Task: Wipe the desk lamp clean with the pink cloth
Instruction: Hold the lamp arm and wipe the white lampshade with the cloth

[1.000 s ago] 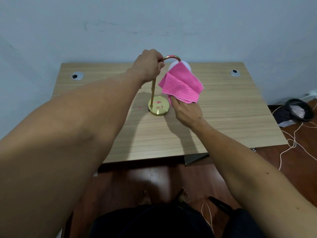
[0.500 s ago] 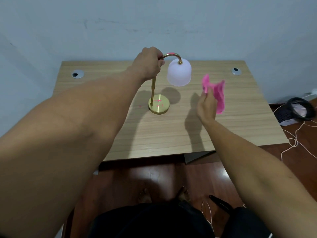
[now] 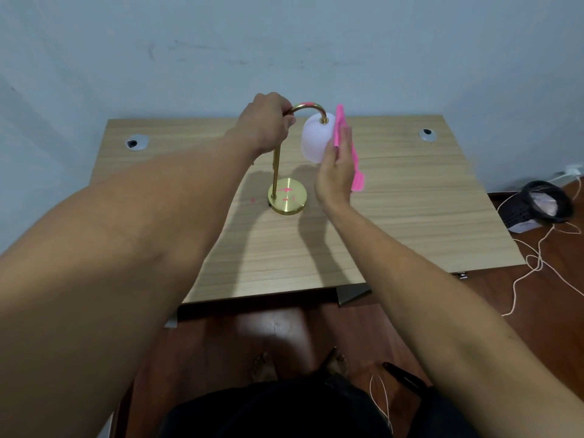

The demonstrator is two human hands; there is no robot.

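A small desk lamp stands mid-desk: round gold base (image 3: 287, 196), thin gold stem, curved neck and a white bell shade (image 3: 314, 139). Pink marks show on the base and on the neck's top. My left hand (image 3: 267, 121) is shut around the upper stem where the neck bends. My right hand (image 3: 336, 172) presses the pink cloth (image 3: 343, 131) flat against the shade's right side; the cloth sticks up above my fingers and hangs down past my palm.
The wooden desk (image 3: 410, 210) meets the pale wall, with cable grommets at back left (image 3: 136, 142) and back right (image 3: 427, 135). On the floor at right lie a dark basket (image 3: 537, 205) and white cords (image 3: 534, 263). My feet show below the desk's front edge.
My right hand pulled the cloth off the shade and out to the right, then came back and now lays it against the shade's right side. My left hand kept its hold on the stem.
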